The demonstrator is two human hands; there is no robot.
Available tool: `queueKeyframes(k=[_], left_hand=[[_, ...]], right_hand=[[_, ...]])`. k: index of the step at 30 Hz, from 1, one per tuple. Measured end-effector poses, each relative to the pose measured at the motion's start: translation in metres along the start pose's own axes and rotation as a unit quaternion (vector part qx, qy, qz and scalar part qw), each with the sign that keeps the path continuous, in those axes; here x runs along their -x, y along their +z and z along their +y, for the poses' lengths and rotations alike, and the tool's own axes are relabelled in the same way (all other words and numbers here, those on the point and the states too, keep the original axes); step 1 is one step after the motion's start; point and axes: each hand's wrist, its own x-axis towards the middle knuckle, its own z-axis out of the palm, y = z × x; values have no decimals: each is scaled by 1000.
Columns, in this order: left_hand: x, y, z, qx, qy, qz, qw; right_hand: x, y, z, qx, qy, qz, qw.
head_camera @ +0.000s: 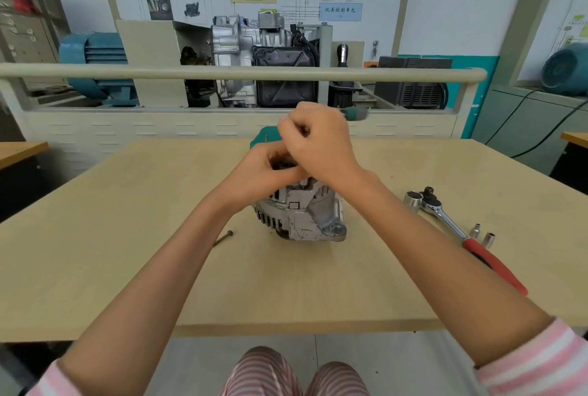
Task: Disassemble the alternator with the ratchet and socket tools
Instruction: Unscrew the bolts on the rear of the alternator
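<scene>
A silver alternator (302,217) stands upright at the middle of the wooden table (127,268). My left hand (264,169) grips its top, fingers curled around the upper end. My right hand (318,141) is just above, curled around a tool with a green and grey handle (354,113) that sticks out to the right; the tool's working end is hidden by my fingers. A ratchet with a red handle (458,233) lies on the table to the right, a large socket (412,200) beside its head.
Two small sockets (482,235) stand next to the ratchet. A long bolt (222,238) lies left of the alternator. A green case (265,138) sits behind my hands. A beige rail (222,72) and an engine display stand beyond the table.
</scene>
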Motion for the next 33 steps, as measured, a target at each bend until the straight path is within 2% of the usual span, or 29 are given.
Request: queueKeyframes(k=[2,4,6,8,9,10,12,15,17,19,21,23,25,26,28,30,33], left_hand=[[0,0,-1,-2,9,-7,1000],[-1,0,-3,4,10,10,1000],[-2,1,-5,3,9,25,1000],[-3,3,-3,-4,11,42,999],[-3,4,-2,-9,9,46,999],[-3,5,-1,-11,6,50,999],[-2,5,-2,-15,-3,51,999],[-1,3,-3,-14,-12,27,999],[-1,2,-2,-8,-9,14,1000],[-2,2,-3,-5,-10,23,1000],[-3,2,-4,-4,-11,31,999],[-4,3,-3,-12,-15,40,999],[-4,5,-2,-20,-13,60,998],[-5,7,-1,-28,-10,68,997],[-5,7,-1,-31,-6,71,997],[-3,6,-1,-22,-8,54,998],[-1,3,-1,-12,-16,23,1000]], right_hand=[[-1,-4,4,-124,1,-10,992],[0,-6,5,-130,-12,-14,991],[4,-1,2,34,-55,-4,998],[9,10,-2,276,-52,41,959],[10,13,-5,348,-29,54,936],[11,15,-7,368,-12,58,928],[9,12,-9,304,3,49,952],[3,3,-3,87,8,23,996],[-1,-1,0,-58,10,-7,998],[0,-3,2,-132,12,-8,991],[3,-4,2,-91,-2,10,996],[7,1,-1,91,-16,23,996],[10,9,-5,295,5,30,955],[12,12,-8,336,11,32,941],[14,13,-13,307,6,44,951],[11,7,-11,205,1,47,978],[1,0,-5,72,5,0,997]])
